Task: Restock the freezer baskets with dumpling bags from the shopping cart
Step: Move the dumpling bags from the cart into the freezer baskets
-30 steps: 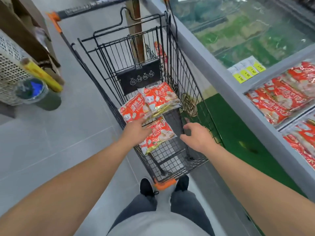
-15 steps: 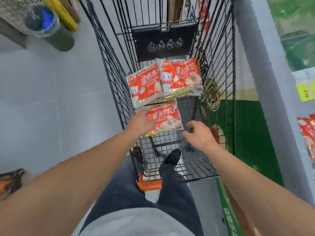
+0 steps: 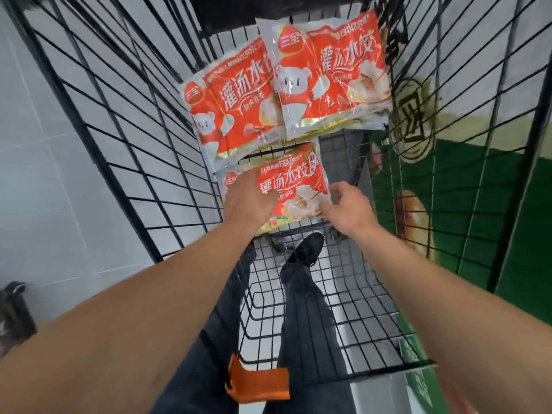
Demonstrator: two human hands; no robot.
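Note:
Three red-and-white dumpling bags lie in the black wire shopping cart (image 3: 119, 130). Two sit at the far end, one on the left (image 3: 239, 115) and one on the right (image 3: 331, 76) overlapping it. The nearest bag (image 3: 295, 186) lies just in front of them. My left hand (image 3: 251, 201) rests palm down on that bag's left half, fingers fairly straight. My right hand (image 3: 349, 207) is at its right edge, thumb above and fingers curled at the lower right corner. The freezer baskets are out of view.
The cart's wire walls rise close on both sides of my arms. Beyond the right wall is the freezer's green side panel (image 3: 478, 204). My leg and shoe (image 3: 307, 249) show through the cart floor, by an orange corner bumper (image 3: 257, 383). Grey tiled floor lies left.
The view has tilted down and closer into the cart. My left hand slid further onto the nearest bag, and my right hand moved left to reach its right edge.

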